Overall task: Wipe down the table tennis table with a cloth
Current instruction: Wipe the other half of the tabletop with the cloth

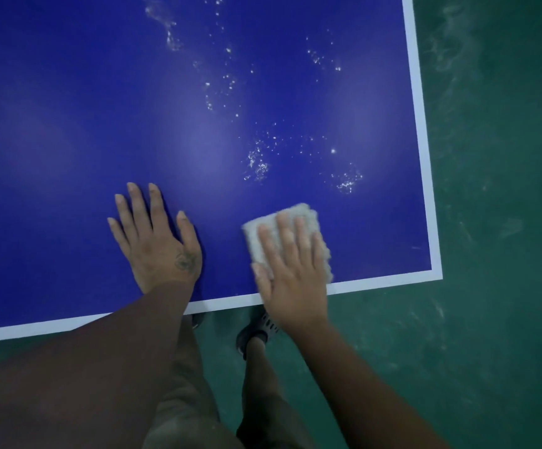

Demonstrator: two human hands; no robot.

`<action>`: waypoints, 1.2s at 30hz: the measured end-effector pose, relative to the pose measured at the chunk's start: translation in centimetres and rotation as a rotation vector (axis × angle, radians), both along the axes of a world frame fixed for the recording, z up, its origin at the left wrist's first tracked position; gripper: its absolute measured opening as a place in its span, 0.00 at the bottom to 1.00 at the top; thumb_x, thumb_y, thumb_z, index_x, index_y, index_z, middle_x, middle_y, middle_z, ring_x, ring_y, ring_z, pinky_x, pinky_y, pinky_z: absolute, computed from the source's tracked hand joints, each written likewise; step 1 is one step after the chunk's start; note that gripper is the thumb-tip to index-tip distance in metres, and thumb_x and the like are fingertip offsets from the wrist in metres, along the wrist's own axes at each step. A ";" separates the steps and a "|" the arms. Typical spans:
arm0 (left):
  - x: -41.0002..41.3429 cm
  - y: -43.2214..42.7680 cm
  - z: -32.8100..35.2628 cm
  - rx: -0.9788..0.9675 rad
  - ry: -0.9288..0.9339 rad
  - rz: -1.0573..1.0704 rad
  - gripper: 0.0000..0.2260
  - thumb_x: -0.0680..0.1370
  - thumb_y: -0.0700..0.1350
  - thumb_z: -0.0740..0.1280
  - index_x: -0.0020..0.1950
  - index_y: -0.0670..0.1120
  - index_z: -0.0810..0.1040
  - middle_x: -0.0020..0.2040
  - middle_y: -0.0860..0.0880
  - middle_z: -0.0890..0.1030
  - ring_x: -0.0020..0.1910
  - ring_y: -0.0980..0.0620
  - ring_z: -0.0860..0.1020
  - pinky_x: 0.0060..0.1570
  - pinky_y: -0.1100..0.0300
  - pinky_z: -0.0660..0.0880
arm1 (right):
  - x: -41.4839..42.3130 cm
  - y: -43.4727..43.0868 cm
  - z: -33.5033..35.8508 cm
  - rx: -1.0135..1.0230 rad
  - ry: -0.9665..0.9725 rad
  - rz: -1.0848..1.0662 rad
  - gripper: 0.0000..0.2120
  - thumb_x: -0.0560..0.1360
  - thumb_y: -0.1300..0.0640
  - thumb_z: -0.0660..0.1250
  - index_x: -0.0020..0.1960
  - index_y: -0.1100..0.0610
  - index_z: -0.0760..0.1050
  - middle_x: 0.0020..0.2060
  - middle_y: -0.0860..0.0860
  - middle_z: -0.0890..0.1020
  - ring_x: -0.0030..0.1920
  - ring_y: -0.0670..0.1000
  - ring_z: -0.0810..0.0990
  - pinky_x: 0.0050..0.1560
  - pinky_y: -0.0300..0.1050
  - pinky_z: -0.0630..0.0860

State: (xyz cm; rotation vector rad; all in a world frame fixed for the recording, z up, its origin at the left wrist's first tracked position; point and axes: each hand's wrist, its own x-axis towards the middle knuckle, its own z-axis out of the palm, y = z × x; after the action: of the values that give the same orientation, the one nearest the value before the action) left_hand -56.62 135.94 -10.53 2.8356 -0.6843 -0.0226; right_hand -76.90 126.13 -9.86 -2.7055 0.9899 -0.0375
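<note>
Right hand (290, 264) pressing a folded cloth (298, 222) flat near the table tennis table (68, 124) corner.

The cloth lies on the blue top just inside the white edge line (386, 281), pinned under spread fingers rather than pinched; the left hand (157, 239) rests open and flat beside it, bracing, holding nothing; the cloth looks soft, light and limp, so likely best driven by palm pressure from above; white specks (258, 163) lie further up the surface, not yet wiped.

We look steeply down from head height, close over the table's (68, 124) near right corner.
</note>
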 end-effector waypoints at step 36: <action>-0.1 -0.1 0.3 -0.008 0.014 0.023 0.29 0.88 0.57 0.53 0.88 0.49 0.58 0.89 0.46 0.54 0.89 0.44 0.49 0.87 0.41 0.45 | -11.0 -8.1 1.0 -0.006 0.166 -0.382 0.32 0.88 0.46 0.47 0.88 0.59 0.49 0.87 0.62 0.47 0.86 0.65 0.44 0.84 0.70 0.46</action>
State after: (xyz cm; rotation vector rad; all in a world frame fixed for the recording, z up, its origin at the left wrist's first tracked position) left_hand -56.74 135.80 -10.28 2.8324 -0.6466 -0.0353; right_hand -87.88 118.07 -8.84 -2.5159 1.5442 0.1146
